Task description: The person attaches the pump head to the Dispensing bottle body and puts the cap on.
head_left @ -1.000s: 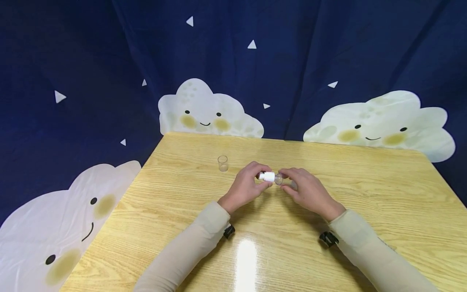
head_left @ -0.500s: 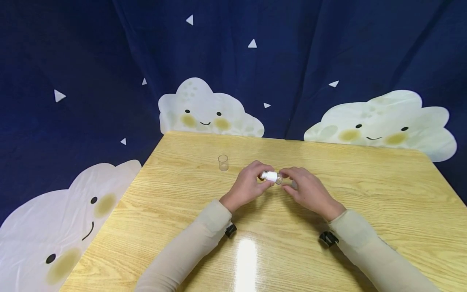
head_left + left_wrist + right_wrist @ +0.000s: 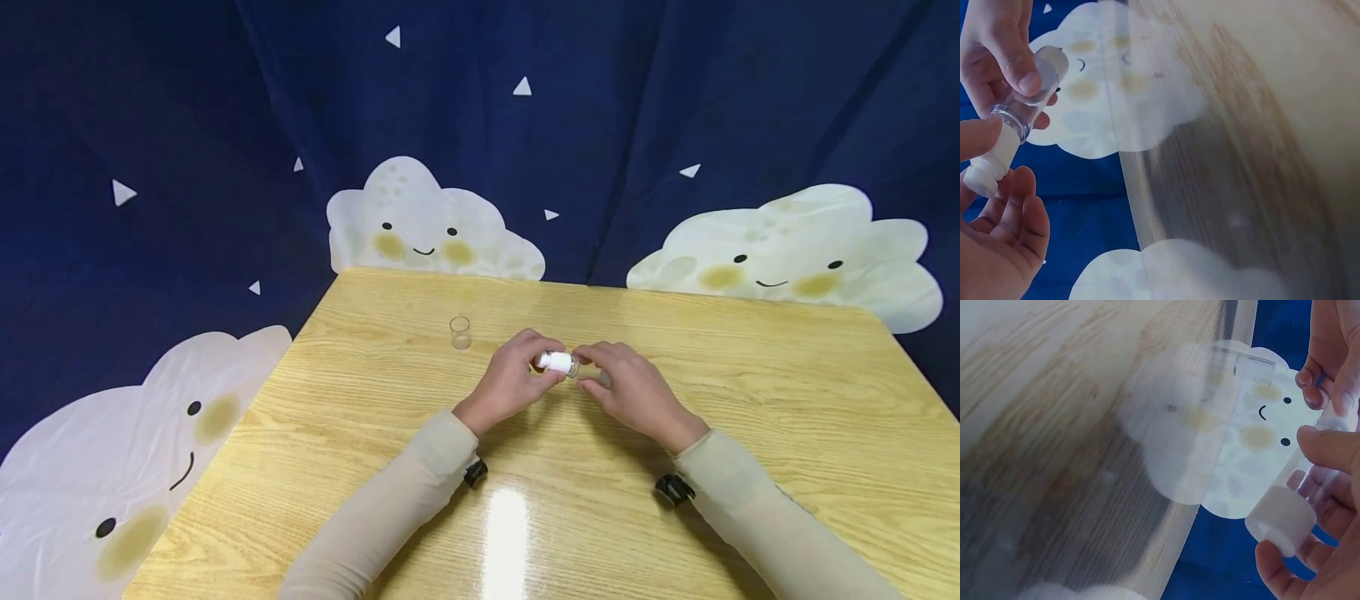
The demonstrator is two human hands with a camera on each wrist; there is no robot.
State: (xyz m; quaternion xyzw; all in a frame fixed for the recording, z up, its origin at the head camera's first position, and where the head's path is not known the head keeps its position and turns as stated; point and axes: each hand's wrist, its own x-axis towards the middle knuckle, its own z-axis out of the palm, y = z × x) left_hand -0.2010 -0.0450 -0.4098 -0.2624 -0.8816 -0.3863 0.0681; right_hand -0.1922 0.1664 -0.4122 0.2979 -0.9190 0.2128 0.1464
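Observation:
Between the hands, above the table, a small clear bottle (image 3: 1036, 94) lies tilted, with a white base (image 3: 1282, 520). My left hand (image 3: 512, 382) pinches the white pump top (image 3: 997, 150) at the bottle's other end, thumb on its side. My right hand (image 3: 637, 392) grips the clear body, thumb on one side and fingers curled beneath. In the left wrist view a clear ring joins or abuts the pump top; whether it is screwed tight I cannot tell. A clear cap (image 3: 461, 334) stands on the table, left of and beyond the hands.
The wood-grain table (image 3: 360, 392) stretches below both arms, with a bright light reflection near its front. A dark blue curtain (image 3: 465, 100) with printed clouds and white triangles hangs behind and along the left side.
The white pump top has shifted slightly right, closer to my right hand, and less clear section shows between the hands. My right hand has hardly moved; the clear cap stays put.

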